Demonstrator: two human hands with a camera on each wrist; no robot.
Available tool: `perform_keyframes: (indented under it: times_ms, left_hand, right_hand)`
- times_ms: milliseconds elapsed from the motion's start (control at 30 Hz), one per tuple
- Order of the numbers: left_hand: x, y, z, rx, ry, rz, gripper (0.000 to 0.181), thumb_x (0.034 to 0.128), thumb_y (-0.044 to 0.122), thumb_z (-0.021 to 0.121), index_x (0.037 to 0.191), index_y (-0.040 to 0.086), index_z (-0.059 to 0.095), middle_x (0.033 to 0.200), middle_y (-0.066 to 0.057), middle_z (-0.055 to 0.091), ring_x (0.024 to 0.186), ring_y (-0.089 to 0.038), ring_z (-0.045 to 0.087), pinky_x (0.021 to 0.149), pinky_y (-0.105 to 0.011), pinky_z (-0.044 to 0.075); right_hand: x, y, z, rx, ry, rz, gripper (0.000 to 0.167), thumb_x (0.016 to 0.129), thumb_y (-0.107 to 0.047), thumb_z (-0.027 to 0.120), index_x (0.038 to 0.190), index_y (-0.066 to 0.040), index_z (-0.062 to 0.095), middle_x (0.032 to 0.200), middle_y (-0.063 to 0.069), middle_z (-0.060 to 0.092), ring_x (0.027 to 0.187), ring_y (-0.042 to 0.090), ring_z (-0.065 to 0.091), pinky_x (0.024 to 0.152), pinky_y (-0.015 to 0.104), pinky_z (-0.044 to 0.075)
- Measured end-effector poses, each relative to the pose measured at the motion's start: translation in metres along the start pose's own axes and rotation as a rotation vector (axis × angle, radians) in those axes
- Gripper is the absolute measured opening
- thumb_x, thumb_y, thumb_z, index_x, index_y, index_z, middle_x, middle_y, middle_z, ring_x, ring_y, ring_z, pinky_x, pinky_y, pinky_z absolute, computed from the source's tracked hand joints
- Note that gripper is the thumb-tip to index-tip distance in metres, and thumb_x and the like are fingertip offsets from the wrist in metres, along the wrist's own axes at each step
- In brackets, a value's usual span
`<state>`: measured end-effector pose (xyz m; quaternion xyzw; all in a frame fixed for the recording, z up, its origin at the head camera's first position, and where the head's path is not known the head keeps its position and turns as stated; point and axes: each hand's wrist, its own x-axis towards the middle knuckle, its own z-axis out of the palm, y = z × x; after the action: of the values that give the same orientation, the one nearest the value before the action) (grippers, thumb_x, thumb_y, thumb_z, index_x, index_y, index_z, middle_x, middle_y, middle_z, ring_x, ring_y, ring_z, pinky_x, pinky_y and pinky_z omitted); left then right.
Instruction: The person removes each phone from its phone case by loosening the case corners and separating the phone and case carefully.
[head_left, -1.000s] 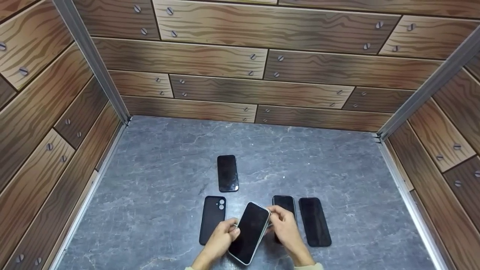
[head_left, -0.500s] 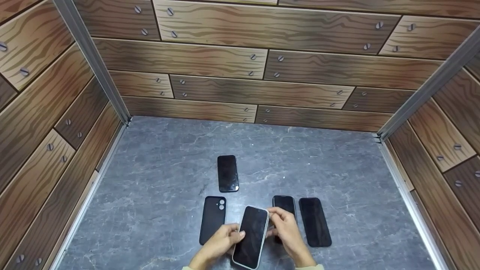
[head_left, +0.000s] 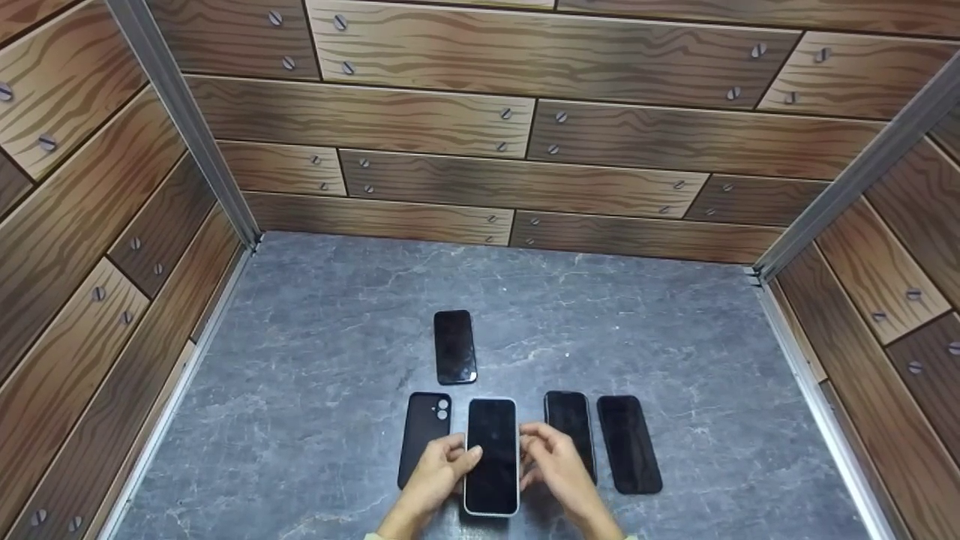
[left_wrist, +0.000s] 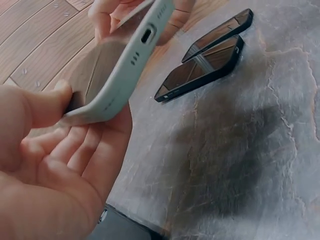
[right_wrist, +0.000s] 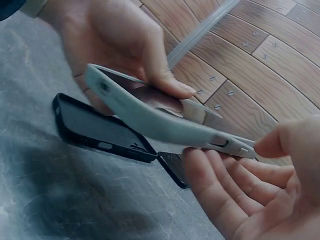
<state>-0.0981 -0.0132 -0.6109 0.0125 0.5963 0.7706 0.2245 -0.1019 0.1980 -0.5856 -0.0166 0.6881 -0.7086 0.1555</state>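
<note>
A smartphone (head_left: 492, 457) in a pale case is held between both hands above the table, its dark screen facing up. My left hand (head_left: 429, 478) grips its left side; in the left wrist view, the thumb lies on the screen edge and the fingers (left_wrist: 90, 150) support the back. On the other side, my right hand (head_left: 561, 469) holds the long edge. The right wrist view has that hand's fingers (right_wrist: 215, 180) under the pale case (right_wrist: 150, 125) and its thumb at the corner. Left of the phone, a black phone case (head_left: 424, 431) lies partly behind my left hand.
Beyond the hands lies a black phone (head_left: 455, 346) on the grey marbled table (head_left: 337, 315). Two dark phone-shaped items, one nearer (head_left: 571, 420) and one farther right (head_left: 630, 444), lie beside my right hand. Wood-patterned walls (head_left: 420, 120) enclose the back and sides.
The held phone has turned from a slant to nearly straight, its top swinging left. Both hands have shifted with it, the right one leftward. Everything on the table stays put.
</note>
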Motion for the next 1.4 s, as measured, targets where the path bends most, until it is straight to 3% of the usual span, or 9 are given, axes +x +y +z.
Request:
perform_keyframes:
  times_ms: [100,233,367,500,600,667,967,1400]
  left_hand:
    - [0.001,0.001,-0.001,0.003,0.062,0.005,0.031,0.0976,0.019,0.061,0.112,-0.008,0.062,0.092,-0.009,0.074,0.076,-0.015,0.071,0.065,-0.032,0.061]
    - [0.001,0.003,-0.002,-0.01,0.115,0.011,0.032,0.0963,0.02,0.064,0.111,-0.009,0.062,0.093,-0.009,0.073,0.078,-0.017,0.072,0.065,-0.035,0.062]
    - [0.0,0.004,-0.001,-0.032,0.137,0.019,0.032,0.0956,0.018,0.064,0.111,-0.01,0.061,0.094,-0.011,0.073,0.079,-0.019,0.072,0.068,-0.037,0.062]
    - [0.0,0.003,0.0,-0.027,0.152,0.022,0.032,0.095,0.018,0.065,0.112,-0.009,0.062,0.096,-0.012,0.074,0.08,-0.018,0.072,0.07,-0.037,0.062]
    - [0.001,0.003,0.0,-0.021,0.161,0.018,0.032,0.0944,0.018,0.066,0.112,-0.008,0.062,0.096,-0.012,0.074,0.08,-0.018,0.072,0.07,-0.037,0.062]
    - [0.001,0.004,0.001,-0.027,0.163,0.014,0.032,0.0942,0.018,0.066,0.111,-0.009,0.062,0.095,-0.012,0.074,0.08,-0.018,0.072,0.07,-0.037,0.062]
    - [0.001,0.004,0.001,-0.025,0.163,0.006,0.031,0.0971,0.019,0.062,0.102,-0.012,0.059,0.085,-0.005,0.072,0.078,-0.015,0.07,0.066,-0.035,0.062]
    - [0.0,0.003,-0.001,-0.037,0.161,0.013,0.033,0.0972,0.018,0.061,0.102,-0.014,0.058,0.087,-0.007,0.073,0.078,-0.017,0.071,0.066,-0.038,0.062]
  right_hand:
    - [-0.003,0.002,0.002,-0.064,-0.053,-0.001,0.034,0.094,-0.002,0.05,0.123,0.015,0.052,0.084,0.003,0.065,0.064,0.011,0.06,0.054,0.03,0.057]
    - [-0.005,0.006,0.004,-0.098,-0.133,-0.019,0.037,0.088,0.006,0.047,0.123,0.016,0.05,0.082,0.002,0.061,0.062,0.01,0.06,0.057,0.049,0.059]
    - [-0.006,0.009,0.004,-0.064,-0.221,-0.055,0.041,0.086,0.011,0.045,0.127,0.017,0.046,0.093,0.016,0.066,0.069,0.014,0.067,0.064,0.063,0.054]
    - [-0.008,0.011,0.004,-0.056,-0.269,-0.098,0.048,0.083,0.014,0.045,0.131,0.018,0.04,0.111,0.033,0.064,0.088,0.015,0.07,0.072,0.048,0.061]
    - [-0.008,0.011,0.004,-0.062,-0.284,-0.124,0.053,0.081,0.015,0.044,0.133,0.019,0.035,0.121,0.038,0.059,0.099,0.015,0.069,0.078,0.028,0.06]
    - [-0.008,0.012,0.004,-0.061,-0.289,-0.133,0.055,0.08,0.016,0.043,0.134,0.02,0.033,0.124,0.039,0.057,0.103,0.015,0.068,0.082,0.023,0.057]
    - [-0.007,0.013,0.005,-0.027,-0.3,-0.158,0.057,0.078,0.019,0.042,0.133,0.024,0.03,0.125,0.042,0.054,0.105,0.015,0.067,0.088,0.026,0.057]
    - [-0.008,0.016,0.005,-0.029,-0.345,-0.185,0.061,0.077,0.019,0.043,0.136,0.023,0.026,0.128,0.044,0.049,0.108,0.016,0.065,0.092,0.026,0.056]
